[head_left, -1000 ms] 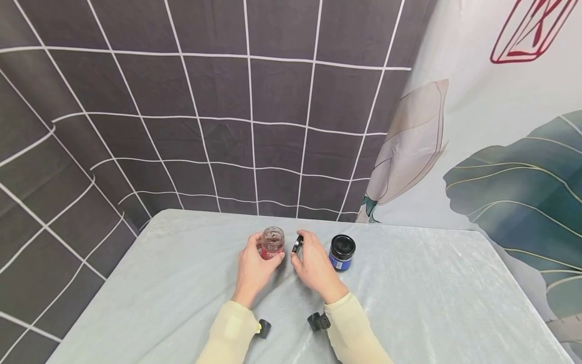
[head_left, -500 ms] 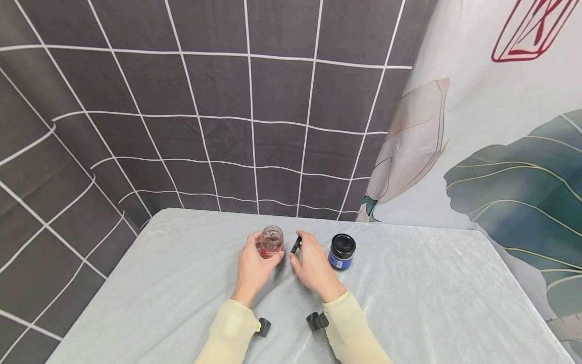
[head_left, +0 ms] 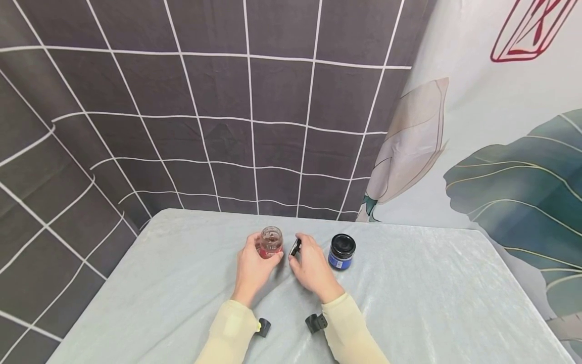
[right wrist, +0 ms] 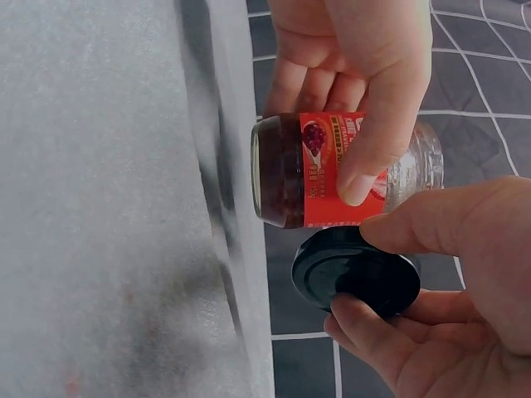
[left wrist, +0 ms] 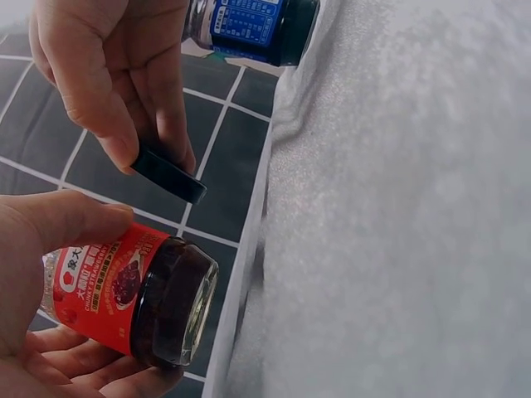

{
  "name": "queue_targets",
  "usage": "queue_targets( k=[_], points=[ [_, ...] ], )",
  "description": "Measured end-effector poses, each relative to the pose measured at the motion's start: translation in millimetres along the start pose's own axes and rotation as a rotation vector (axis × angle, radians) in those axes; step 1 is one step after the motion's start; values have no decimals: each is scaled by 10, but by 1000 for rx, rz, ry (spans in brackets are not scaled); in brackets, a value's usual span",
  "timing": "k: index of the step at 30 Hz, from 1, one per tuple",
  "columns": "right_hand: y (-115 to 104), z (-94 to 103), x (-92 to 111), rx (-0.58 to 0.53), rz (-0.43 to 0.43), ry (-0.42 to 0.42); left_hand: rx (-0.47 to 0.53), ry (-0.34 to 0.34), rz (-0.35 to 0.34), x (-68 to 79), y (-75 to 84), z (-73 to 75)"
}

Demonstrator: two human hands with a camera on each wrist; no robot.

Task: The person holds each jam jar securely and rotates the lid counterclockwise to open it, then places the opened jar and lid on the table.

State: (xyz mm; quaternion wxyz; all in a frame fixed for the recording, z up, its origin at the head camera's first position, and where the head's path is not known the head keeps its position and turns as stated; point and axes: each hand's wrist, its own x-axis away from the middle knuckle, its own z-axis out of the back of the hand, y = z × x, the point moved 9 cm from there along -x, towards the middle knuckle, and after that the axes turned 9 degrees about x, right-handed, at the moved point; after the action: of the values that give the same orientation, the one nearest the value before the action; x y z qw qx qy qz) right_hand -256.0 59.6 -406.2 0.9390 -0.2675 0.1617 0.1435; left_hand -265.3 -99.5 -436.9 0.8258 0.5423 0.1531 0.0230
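My left hand (head_left: 253, 273) grips a glass jam jar (head_left: 271, 237) with a red label, thumb on the near side and fingers behind. The jar is uncapped, and dark jam shows low inside it in the left wrist view, where the label (left wrist: 108, 286) reads strawberry. A black lid (head_left: 295, 247) is pinched by its edge between the thumb and fingers of my right hand (head_left: 315, 269). It stands tilted on edge, a small gap right of the jar in the head view. The right wrist view shows the broad face of the lid (right wrist: 357, 269).
A second jar (head_left: 342, 251), with a black lid and blue label, stands upright just right of my right hand. A pale grey cloth (head_left: 432, 288) covers the table. Behind it hang a dark curtain (head_left: 218, 141) with white grid lines and a leaf-patterned one (head_left: 514, 187).
Both hands have shifted very slightly left, with the jam jar and the lid in them. The lid has turned a little in the right fingers. The blue-labelled jar has stayed put.
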Motion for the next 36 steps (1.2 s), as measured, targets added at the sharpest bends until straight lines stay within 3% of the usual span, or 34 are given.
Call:
queue_targets(
  k=[36],
  points=[
    [54,-164,-1,-43,-25,-69,-22,-2,15,-6,-61,-3]
  ],
)
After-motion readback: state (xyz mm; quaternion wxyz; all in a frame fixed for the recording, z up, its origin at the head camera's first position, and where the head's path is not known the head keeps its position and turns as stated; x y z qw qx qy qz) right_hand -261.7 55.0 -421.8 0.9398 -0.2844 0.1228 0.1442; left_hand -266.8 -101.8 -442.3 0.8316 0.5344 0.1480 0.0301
